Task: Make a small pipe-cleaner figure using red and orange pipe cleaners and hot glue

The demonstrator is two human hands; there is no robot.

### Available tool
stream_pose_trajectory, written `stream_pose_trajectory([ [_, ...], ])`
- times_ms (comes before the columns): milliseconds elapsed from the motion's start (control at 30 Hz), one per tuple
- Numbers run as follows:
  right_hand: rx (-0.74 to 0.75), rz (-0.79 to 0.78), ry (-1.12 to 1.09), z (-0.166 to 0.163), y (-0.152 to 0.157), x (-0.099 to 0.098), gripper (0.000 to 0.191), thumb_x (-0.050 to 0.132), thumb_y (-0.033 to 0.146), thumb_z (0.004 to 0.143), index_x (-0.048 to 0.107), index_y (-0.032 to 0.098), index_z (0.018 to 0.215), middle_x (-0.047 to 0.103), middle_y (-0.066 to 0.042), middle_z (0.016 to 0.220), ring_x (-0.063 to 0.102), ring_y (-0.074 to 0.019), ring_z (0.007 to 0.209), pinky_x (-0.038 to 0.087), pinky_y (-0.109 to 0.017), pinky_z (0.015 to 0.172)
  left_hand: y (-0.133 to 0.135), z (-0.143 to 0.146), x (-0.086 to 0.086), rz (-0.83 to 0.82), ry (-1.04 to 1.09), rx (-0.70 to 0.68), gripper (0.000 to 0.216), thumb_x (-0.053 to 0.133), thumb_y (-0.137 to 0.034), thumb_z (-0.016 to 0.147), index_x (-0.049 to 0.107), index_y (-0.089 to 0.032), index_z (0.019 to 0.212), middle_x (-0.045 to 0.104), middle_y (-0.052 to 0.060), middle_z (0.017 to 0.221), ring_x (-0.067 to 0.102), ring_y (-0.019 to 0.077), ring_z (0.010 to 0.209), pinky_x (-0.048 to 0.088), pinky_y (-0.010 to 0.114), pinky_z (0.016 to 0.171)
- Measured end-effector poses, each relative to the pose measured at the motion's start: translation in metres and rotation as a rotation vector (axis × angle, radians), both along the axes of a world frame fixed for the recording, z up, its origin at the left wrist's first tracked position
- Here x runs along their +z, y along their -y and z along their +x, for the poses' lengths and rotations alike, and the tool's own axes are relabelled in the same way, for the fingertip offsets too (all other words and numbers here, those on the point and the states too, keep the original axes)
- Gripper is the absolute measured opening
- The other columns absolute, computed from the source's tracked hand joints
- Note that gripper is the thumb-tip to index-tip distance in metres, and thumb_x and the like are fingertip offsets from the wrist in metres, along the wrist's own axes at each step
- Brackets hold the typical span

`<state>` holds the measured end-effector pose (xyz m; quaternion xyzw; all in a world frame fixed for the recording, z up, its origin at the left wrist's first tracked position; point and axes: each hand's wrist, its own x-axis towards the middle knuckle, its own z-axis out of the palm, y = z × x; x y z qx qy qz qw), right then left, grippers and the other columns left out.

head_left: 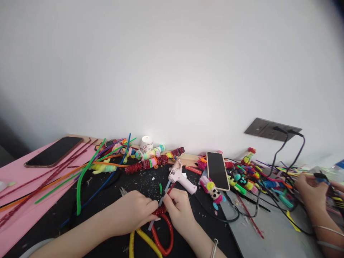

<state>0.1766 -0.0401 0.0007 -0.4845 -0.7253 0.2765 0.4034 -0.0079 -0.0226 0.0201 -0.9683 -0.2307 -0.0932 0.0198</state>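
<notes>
Close together over the black mat, both hands work at a coil of shiny red pipe cleaner [160,210]. My left hand [137,210] pinches the coil from the left. Opposite it, my right hand [179,211] is closed on the red pipe cleaner, whose end [171,187] sticks up past the fingers. Just beyond lies a pale pink glue gun [183,178]. A translucent greyish strip [167,187] runs between the hands; whether either touches it I cannot tell. Red handles [172,236] and yellow handles [148,240] of tools lie below, their heads mostly hidden.
Loose pipe cleaners [80,190] spread across the pink board [29,186], beside a dark phone [53,152]. A paper cup [146,143] stands by the wall. Right are another phone [217,171], pipe-cleaner figures [213,191], black cables [236,215] and another person's hand [307,190].
</notes>
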Motion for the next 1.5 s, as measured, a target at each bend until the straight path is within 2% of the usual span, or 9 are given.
stream_pose_trajectory([
  [467,-0.010,-0.026,0.007,-0.001,-0.002,0.002,0.040,0.042,0.024,0.088,0.023,0.021,0.053,0.029,0.006,0.051,0.028,-0.0090,0.049,0.019,-0.025,0.049,-0.003,-0.002,-0.006,0.021,0.040,-0.036,0.015,0.055,-0.025,0.091,0.053,-0.020,0.077,0.066,-0.002,0.067,0.062,0.0176,0.055,0.032,0.032,0.048],
  [733,-0.011,-0.024,0.011,-0.002,-0.003,0.005,0.039,0.043,0.022,0.087,0.023,0.021,0.054,0.028,0.006,0.051,0.028,-0.0089,0.050,0.019,-0.025,0.048,-0.003,-0.001,0.001,-0.042,0.037,-0.003,0.015,0.051,-0.025,0.092,0.053,-0.019,0.078,0.068,0.000,0.069,0.063,0.0187,0.058,0.033,0.030,0.051],
  [1033,-0.008,-0.041,-0.039,-0.001,-0.003,0.005,0.026,0.046,0.018,0.085,0.038,0.019,0.060,0.039,0.004,0.059,0.037,-0.0106,0.056,0.028,-0.022,0.052,-0.002,-0.003,0.005,-0.236,0.057,0.079,0.014,0.048,-0.029,0.092,0.052,-0.021,0.081,0.068,-0.002,0.074,0.065,0.0182,0.065,0.034,0.028,0.055],
  [1200,0.003,-0.057,-0.139,0.000,-0.003,0.007,0.024,0.047,0.022,0.087,0.047,0.018,0.063,0.042,0.005,0.058,0.036,-0.0101,0.052,0.029,-0.022,0.049,-0.004,-0.004,0.006,-0.250,0.084,0.144,0.021,0.040,-0.033,0.095,0.051,-0.021,0.082,0.067,0.000,0.072,0.064,0.0195,0.063,0.031,0.028,0.054],
  [1300,-0.016,-0.019,-0.158,0.001,-0.002,0.008,0.022,0.049,0.022,0.085,0.051,0.018,0.064,0.047,0.003,0.057,0.041,-0.0108,0.052,0.032,-0.022,0.050,-0.004,-0.004,0.006,-0.269,0.106,0.213,0.024,0.037,-0.036,0.096,0.051,-0.021,0.082,0.066,0.001,0.071,0.063,0.0201,0.063,0.031,0.027,0.055],
  [1500,-0.043,0.010,-0.190,0.000,0.001,0.006,0.013,0.052,0.019,0.083,0.064,0.016,0.078,0.061,-0.002,0.064,0.053,-0.0139,0.054,0.041,-0.024,0.052,-0.006,-0.003,0.005,-0.376,0.203,0.344,0.032,0.031,-0.037,0.097,0.051,-0.021,0.078,0.064,0.001,0.068,0.061,0.0188,0.063,0.033,0.026,0.056],
])
